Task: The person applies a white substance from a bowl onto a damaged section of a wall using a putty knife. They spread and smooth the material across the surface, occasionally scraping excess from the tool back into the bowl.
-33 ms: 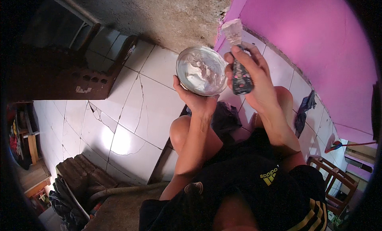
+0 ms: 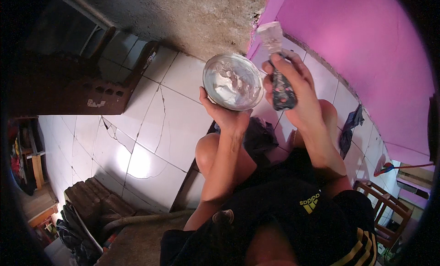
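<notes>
Squatting over the cracked tile floor (image 2: pixel 151 128), against the pink wall (image 2: pixel 366 50). Left hand (image 2: pixel 229 114) cupping a round tin of white paste (image 2: pixel 233 81) from below, mouth up. Right hand (image 2: pixel 293 96) clenched on a putty knife (image 2: pixel 276 59), long axis near vertical, blade pointing up beside the tin. Best kept level; scoop lightly.

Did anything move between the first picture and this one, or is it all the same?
Nothing visibly changed. The left hand holds the round tin of white paste from below, just as before. The right hand grips the putty knife with its pale blade pointing up beside the tin, just as before. The pink wall and the cracked white floor tiles look the same too.
</notes>
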Action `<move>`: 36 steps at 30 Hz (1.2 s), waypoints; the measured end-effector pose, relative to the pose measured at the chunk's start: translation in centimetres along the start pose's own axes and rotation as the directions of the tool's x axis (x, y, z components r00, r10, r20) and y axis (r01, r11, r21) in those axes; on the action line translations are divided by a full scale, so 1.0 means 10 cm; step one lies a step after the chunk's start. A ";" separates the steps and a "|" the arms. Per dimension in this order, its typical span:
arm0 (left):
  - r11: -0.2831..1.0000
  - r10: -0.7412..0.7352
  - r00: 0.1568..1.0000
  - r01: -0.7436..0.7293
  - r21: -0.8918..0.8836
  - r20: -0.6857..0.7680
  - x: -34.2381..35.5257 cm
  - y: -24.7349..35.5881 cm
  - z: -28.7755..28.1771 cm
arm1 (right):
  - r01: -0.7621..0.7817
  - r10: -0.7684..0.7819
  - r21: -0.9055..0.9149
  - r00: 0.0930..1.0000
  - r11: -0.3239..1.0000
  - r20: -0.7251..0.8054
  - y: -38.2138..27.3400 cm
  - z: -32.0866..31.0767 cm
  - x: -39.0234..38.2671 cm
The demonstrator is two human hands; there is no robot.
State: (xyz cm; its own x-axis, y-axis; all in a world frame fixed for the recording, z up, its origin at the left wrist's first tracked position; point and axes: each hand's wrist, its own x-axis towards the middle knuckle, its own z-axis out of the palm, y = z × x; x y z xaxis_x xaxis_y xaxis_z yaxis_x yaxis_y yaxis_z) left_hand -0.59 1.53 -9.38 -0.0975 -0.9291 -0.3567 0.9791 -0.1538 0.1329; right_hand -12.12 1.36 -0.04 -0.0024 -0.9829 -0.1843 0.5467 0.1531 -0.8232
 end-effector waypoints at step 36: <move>0.984 -0.043 0.999 0.047 0.172 -0.025 0.04 -0.05 -0.11 | 0.201 0.208 -0.891 0.929 0.408 0.305 -0.79 -1.28 0.80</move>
State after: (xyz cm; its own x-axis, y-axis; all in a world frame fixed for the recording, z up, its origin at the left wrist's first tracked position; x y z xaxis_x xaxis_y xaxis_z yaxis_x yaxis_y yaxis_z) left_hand -0.91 1.62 -10.59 -0.1351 -0.9129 -0.3853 0.9281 -0.2528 0.2734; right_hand -27.19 -6.44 -1.84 0.3668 -0.9130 -0.1784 -0.5236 -0.0440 -0.8509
